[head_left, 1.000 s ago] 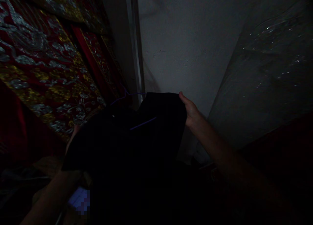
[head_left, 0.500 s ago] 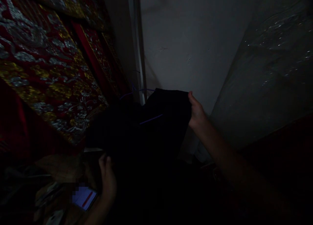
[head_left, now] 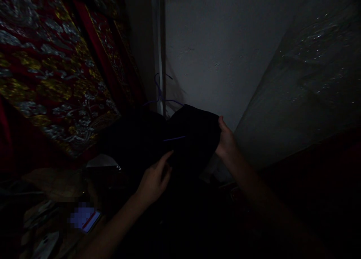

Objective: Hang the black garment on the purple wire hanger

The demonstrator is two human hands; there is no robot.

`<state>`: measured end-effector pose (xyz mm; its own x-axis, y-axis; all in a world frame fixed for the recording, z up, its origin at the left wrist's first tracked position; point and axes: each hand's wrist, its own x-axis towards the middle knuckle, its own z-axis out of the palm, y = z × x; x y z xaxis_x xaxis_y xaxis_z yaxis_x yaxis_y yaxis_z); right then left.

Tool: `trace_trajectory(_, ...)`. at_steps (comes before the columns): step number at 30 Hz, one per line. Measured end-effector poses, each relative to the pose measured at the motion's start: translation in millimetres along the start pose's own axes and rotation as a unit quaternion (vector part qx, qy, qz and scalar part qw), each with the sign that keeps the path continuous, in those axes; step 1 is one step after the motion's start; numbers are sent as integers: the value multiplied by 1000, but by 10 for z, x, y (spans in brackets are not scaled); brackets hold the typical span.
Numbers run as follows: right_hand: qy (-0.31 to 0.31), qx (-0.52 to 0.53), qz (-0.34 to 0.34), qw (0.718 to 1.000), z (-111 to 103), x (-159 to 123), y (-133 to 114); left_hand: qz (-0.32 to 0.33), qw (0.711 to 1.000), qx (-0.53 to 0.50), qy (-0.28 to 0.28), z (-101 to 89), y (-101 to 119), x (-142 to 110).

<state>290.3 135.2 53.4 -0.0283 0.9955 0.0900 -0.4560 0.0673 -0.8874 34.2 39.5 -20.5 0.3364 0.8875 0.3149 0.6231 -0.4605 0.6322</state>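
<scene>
Dark garment (head_left: 197, 125), spread on a thin purple hanger (head_left: 160, 95), sits in the middle of the view in front of a pale wall (head_left: 208, 44), its lower part lost in shadow. The right hand (head_left: 225, 138) has its thumb along the garment's right shoulder edge, its other fingers mostly hidden behind the cloth; it seems closed on that edge and has stayed there through the last 1 second. What has changed is the left hand (head_left: 155, 176): 1 second ago it was at the garment's left side, partly behind it, and now it is in front of the middle, just below the hanger's lower bar. Its forefinger is extended and the others are loosely curled; nothing shows in its grasp, though whether it touches or pinches the fabric I cannot tell. So the shoulder appears steadied by 1 hand, while the other attends to the front. The hanger's hook also shows more fully now, crossing a metal strip (head_left: 161, 44); whether it rests on anything is unclear. Red embroidered cloth (head_left: 56, 86) fills the left, above a lit phone (head_left: 89, 220).
</scene>
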Motion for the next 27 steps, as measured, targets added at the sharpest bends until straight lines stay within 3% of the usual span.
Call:
trace_trajectory(3, 24, 13, 4, 1000, 34, 78, 83, -53, 995, 79, -24, 48, -44, 133)
trace_trajectory(5, 101, 43, -13, 994, 46, 134, 126, -60, 991, 113, -29, 123, -63, 87)
trace_trajectory(7, 212, 61, -74, 972, 37, 97, 209, -55, 992, 111, -19, 205, -49, -40)
trace_trajectory(10, 329, 34, -225, 917, 28, -255, 515, -57, 994, 94, -2, 287, 37, -238)
trace_trajectory(11, 337, 16, -261, 904, 37, -444, 669, -61, 994, 93, 0, 295, 75, -279)
trace_trajectory(12, 337, 3, -255, 906, 54, -648, 840, -66, 994, 92, -2, 293, 114, -303)
trace_trajectory(14, 286, -63, -175, 940, 95, -1037, 1184, -69, 994, 82, -14, 271, 184, -308)
trace_trajectory(16, 151, -144, -88, 974, 121, -1295, 1447, -63, 996, 59, -22, 247, 239, -287)
trace_trajectory(19, 7, -238, -72, 969, 96, -1362, 1567, -56, 998, 3, -2, 250, 291, -271)
trace_trajectory(23, -73, -293, -80, 950, 30, -1242, 1443, -73, 991, -100, 50, 358, 315, -309)
trace_trajectory(27, -77, -276, -70, 955, 66, -1280, 1485, -101, 978, -158, 90, 494, 359, -357)
